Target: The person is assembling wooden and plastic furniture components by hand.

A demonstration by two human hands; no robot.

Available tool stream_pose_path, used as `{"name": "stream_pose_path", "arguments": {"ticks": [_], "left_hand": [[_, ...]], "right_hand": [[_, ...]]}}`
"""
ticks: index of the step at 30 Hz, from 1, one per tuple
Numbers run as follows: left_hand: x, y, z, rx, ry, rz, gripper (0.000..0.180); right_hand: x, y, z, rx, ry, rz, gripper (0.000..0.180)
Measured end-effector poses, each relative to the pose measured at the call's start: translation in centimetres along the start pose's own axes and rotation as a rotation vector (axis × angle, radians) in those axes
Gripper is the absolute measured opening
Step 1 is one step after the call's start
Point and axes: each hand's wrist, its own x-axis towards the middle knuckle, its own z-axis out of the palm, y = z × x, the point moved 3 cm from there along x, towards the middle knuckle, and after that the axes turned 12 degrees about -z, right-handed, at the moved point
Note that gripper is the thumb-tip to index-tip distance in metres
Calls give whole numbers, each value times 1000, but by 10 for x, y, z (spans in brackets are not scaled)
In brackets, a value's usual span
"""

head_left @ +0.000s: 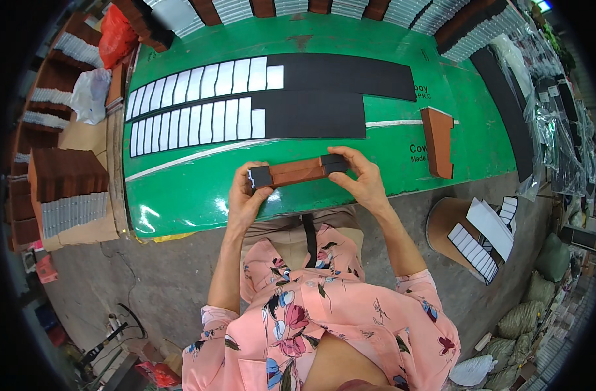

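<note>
Between my two hands, over the near edge of the green table (180, 189), is a brown wood-coloured block (294, 172) with black pads wrapped on both ends. My left hand (247, 199) grips its left end, thumb below and fingers behind. The right end is held by my right hand (363, 179), thumb on the near side and fingers along the far side. Beyond them lie two black foam-like strips, a far one (343, 73) and a near one (314, 117), their left parts showing rows of white pieces. A similar brown block (436, 143) rests alone to the right.
Stacks of brown-and-silver pieces (73, 189) stand at left and along the table's far edge. A dark strip (506, 111) lies at the right edge beside clear plastic wrapping (539, 130). On the floor at right, a round brown container (441, 221) carries white-and-black scraps (490, 228).
</note>
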Motion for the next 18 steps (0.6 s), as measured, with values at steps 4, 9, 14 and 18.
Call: {"name": "stream_pose_path", "arguments": {"ticks": [4,9,14,18], "left_hand": [[-1,-2,5,151,-44,58,51],[-2,-4,5,177,-14,57,49],[-3,0,5,227,-3,114,48],[-2,-1,3,278,21,82,47]], "right_hand": [[0,6,-1,387,135,243,37],[-3,9,6,451,209,344,38],[-5,10,13,412,238,255,38],[-4,13,8,466,188,299,39]]}}
